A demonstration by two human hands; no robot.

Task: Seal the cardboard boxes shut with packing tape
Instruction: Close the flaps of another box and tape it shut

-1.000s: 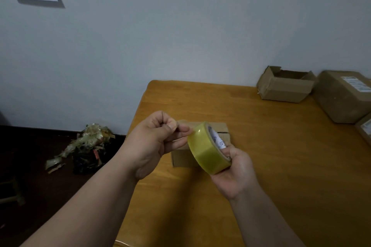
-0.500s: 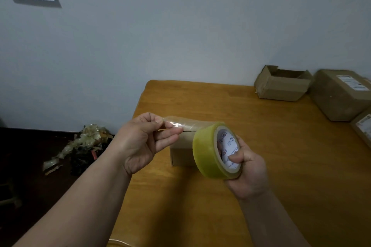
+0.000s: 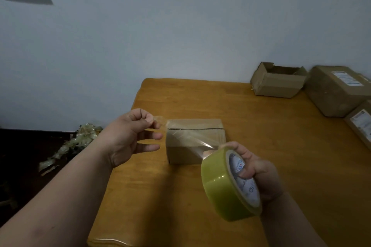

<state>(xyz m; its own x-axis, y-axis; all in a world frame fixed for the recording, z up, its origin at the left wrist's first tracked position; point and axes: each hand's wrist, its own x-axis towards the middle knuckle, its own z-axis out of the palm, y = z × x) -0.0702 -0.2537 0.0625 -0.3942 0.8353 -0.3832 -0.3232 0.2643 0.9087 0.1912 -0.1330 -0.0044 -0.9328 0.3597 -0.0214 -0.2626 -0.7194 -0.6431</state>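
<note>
The left hand (image 3: 128,136) pinches the free end of the clear strip (image 3: 190,138), its grip closed on it. The right hand (image 3: 259,172) grips the tape roll (image 3: 220,184). The strip stretches over the closed box (image 3: 192,150) on the bench (image 3: 261,136), between both hands.

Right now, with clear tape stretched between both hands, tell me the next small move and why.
Probably lower the left hand, which pinches the free end of the clear tape strip, onto the left end of the small brown cardboard box. The strip hangs above its closed, untaped flap seam, while the right hand holds the yellowish tape roll.
</note>
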